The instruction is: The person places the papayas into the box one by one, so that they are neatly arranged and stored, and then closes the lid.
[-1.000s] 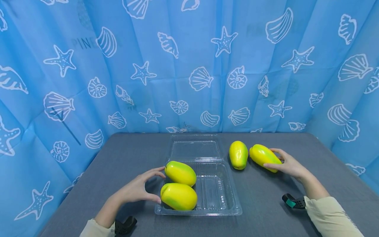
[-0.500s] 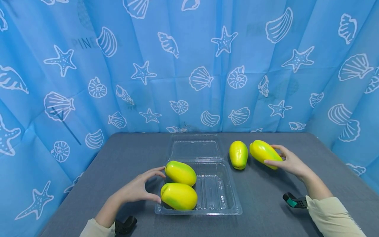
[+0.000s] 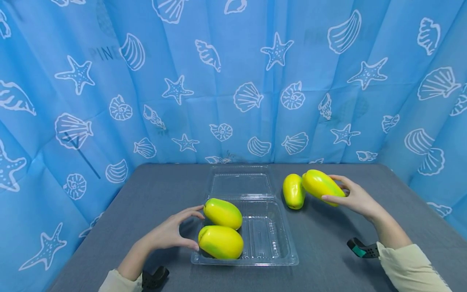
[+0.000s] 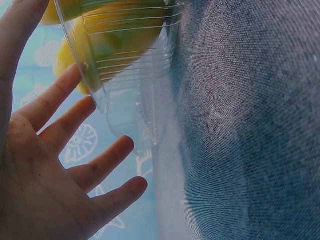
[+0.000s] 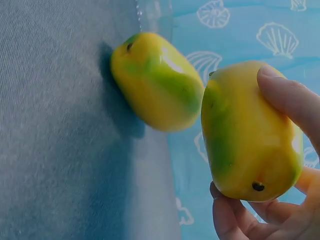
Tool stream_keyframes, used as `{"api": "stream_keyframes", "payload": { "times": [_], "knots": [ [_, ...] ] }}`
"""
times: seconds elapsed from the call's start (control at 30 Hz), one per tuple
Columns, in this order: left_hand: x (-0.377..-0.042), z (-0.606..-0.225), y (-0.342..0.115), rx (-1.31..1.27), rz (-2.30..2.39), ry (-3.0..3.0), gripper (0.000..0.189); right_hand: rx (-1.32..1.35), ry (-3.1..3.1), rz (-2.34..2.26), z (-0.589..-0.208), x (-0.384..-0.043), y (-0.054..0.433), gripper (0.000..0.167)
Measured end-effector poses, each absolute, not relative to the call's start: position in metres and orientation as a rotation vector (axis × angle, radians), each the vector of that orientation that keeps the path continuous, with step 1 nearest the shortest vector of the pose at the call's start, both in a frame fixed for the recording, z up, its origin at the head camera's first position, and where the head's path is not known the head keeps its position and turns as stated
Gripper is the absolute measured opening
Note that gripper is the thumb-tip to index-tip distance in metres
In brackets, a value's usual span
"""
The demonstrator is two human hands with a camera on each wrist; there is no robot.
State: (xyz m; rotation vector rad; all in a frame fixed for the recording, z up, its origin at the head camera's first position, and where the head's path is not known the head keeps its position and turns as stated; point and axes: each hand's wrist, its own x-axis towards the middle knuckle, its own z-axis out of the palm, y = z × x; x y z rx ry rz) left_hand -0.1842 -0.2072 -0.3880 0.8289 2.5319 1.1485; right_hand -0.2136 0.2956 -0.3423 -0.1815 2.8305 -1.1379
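My right hand (image 3: 355,198) holds a shiny yellow-green papaya (image 3: 321,185) between thumb and fingers, slightly above the grey table. A second papaya (image 3: 293,191) lies on the table just left of it; the right wrist view shows this one (image 5: 157,82) behind the held papaya (image 5: 250,132). Two more papayas, one at the back (image 3: 222,213) and one in front (image 3: 220,242), rest side by side in the left half of a clear plastic container (image 3: 288,259). With fingers spread, my left hand (image 3: 168,231) lies against the container's left rim, its fingertips at the wall (image 4: 95,55).
The container's clear lid (image 3: 240,184) is folded back flat behind it on the grey table (image 3: 164,182). A blue curtain (image 3: 226,89) with white shell prints hangs behind and beside the table. Black straps (image 3: 363,248) sit at both wrists.
The right hand has raised its papaya off the table and brought it slightly left, towards the papaya lying beside it. The left hand has stayed in place.
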Motion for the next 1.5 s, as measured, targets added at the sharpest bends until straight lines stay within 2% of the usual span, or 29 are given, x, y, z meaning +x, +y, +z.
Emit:
{"api": "stream_keyframes", "payload": {
  "times": [1.0, 1.5],
  "knots": [
    [-0.183, -0.386, -0.206, 0.862, 1.159, 2.524, 0.058, -0.260, 2.840, -1.165, -0.324, -0.203, 0.268, 0.076],
    [-0.185, -0.387, -0.207, 0.877, 1.156, 2.523, 0.059, -0.353, 2.856, -1.189, -0.319, -0.198, 0.256, 0.067]
  ]
}}
